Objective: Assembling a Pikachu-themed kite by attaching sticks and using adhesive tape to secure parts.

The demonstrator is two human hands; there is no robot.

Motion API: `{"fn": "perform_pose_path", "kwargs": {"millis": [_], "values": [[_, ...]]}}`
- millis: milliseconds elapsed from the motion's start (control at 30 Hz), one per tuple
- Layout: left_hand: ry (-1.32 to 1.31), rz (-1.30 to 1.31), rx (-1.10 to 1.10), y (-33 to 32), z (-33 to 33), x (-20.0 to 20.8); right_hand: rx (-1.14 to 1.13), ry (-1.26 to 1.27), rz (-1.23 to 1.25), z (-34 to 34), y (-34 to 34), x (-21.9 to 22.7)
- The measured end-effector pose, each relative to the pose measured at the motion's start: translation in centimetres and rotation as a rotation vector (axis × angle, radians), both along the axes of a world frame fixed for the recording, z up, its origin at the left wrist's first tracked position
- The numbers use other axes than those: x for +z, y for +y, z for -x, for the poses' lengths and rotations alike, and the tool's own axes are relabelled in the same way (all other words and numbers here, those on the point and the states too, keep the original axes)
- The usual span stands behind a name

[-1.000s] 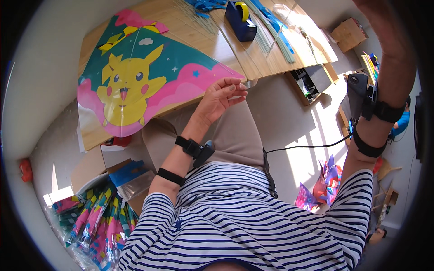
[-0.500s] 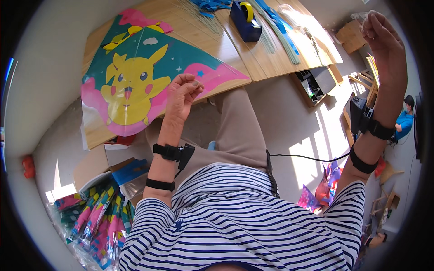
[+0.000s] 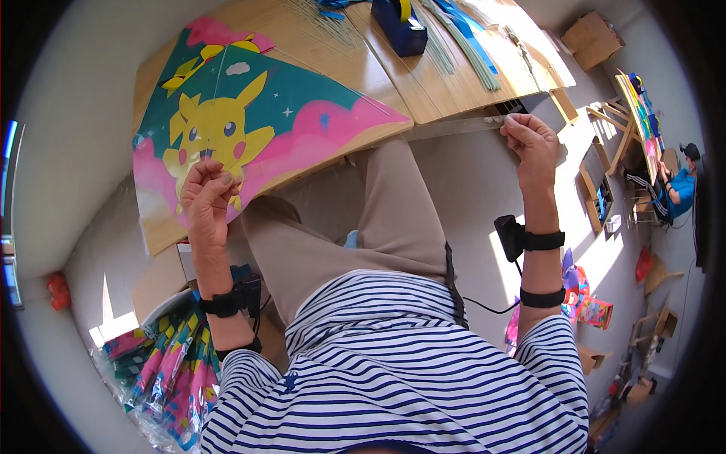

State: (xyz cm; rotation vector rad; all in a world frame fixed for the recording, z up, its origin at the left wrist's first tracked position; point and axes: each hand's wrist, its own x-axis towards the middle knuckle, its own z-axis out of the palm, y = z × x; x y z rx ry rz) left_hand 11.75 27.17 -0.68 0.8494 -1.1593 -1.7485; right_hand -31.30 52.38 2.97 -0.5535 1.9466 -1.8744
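Note:
A triangular kite sheet (image 3: 310,129), green and pink with a yellow long-eared cartoon figure, lies flat on the wooden table. My left hand (image 3: 208,200) is over the figure's lower part, fingers pinched; whatever is between them is too small to make out. Out past the table's near edge, my right hand (image 3: 533,144) pinches the end of a clear plastic strip (image 3: 461,130). From there the strip runs left toward the kite's right corner, where it becomes too faint to follow.
A blue tape dispenser (image 3: 401,30) with yellow inside stands at the table's far side, beside thin pale rods (image 3: 473,64) and blue strips. Bagged folded kites (image 3: 166,363) are at my lower left. A cardboard box (image 3: 594,41) and a person in blue (image 3: 681,193) are at the right.
My right hand has come down and inward from the far upper right, the clear strip now showing beside it. My left hand has moved left and nearer, over the kite's figure.

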Motion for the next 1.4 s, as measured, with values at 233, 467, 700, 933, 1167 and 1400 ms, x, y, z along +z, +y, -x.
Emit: {"fn": "perform_pose_path", "kwargs": {"millis": [233, 467, 700, 933, 1167, 1400], "values": [[-0.266, -0.118, 0.097, 1.8, -6.9, -3.5, 0.112, -0.217, -0.174, -6.3, -0.3, -9.1], [-0.365, -0.192, 0.057, 2.8, -8.5, -5.5, 0.098, -0.223, -0.349, -7.4, -0.1, -14.3], [-0.469, -0.187, 0.036, 3.1, -9.1, -6.6, 0.094, -0.241, -0.358, -7.8, -0.1, -14.4], [-0.469, -0.181, 0.024, 3.0, -9.2, -6.1, 0.107, -0.277, -0.411, -7.7, 0.0, -15.3], [-0.457, -0.185, 0.051, 3.0, -8.8, -5.8, 0.11, -0.392, -0.438, -8.0, -0.3, -15.1], [-0.463, -0.172, 0.023, 3.0, -8.3, -5.9, 0.087, -0.449, -0.473, -7.9, -0.6, -15.1]]}}
